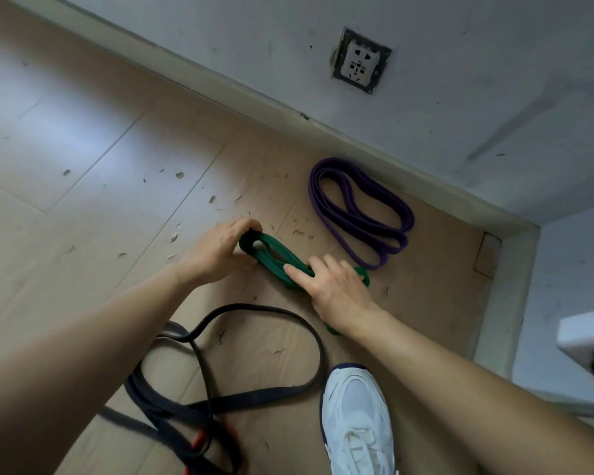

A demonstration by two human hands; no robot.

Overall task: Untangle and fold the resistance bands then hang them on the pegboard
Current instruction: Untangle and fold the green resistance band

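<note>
A green resistance band (275,256) lies folded on the floor between my hands. My left hand (216,252) grips its far-left looped end. My right hand (335,286) presses flat on the band's right part, index finger stretched along it; a bit of green shows past my fingers and under my wrist. A purple band (357,214) lies folded in loops by the wall, apart from my hands. A black band (254,365) sprawls in loose tangled loops near me, with a red band (199,443) partly under it at the bottom edge. No pegboard is in view.
My white sneaker (357,419) stands at the bottom right beside the black band. A wall with a socket (361,61) and a skirting board (323,128) runs diagonally behind the bands. The floor (100,166) is littered with small flakes. A white object (587,334) juts in at the right.
</note>
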